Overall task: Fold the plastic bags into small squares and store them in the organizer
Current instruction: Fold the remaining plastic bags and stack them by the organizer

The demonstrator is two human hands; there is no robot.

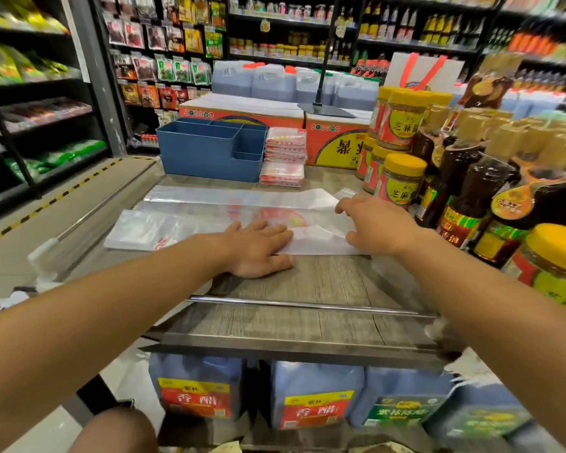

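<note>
At desk [307, 282] centre, plastic bag [242, 207] lies flat in a long strip; left hand [258, 248] pressing it, fingers straight; right hand [373, 223] curled, grip pinching the 3 o'clock end mid-fold; folded squares [285, 156] stacked at 12 o'clock beside organizer [203, 155], not inside; storing apparently still pending.

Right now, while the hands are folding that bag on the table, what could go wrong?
The plastic bag is thin and slippery, lying long across the table. The left hand presses it flat while the right hand folds one end, so the fold might slide crooked. The jars and bottles stand close by the right hand, so a quick move might knock one over. The far left end of the bag lies near the table edge and could slip off.
</note>
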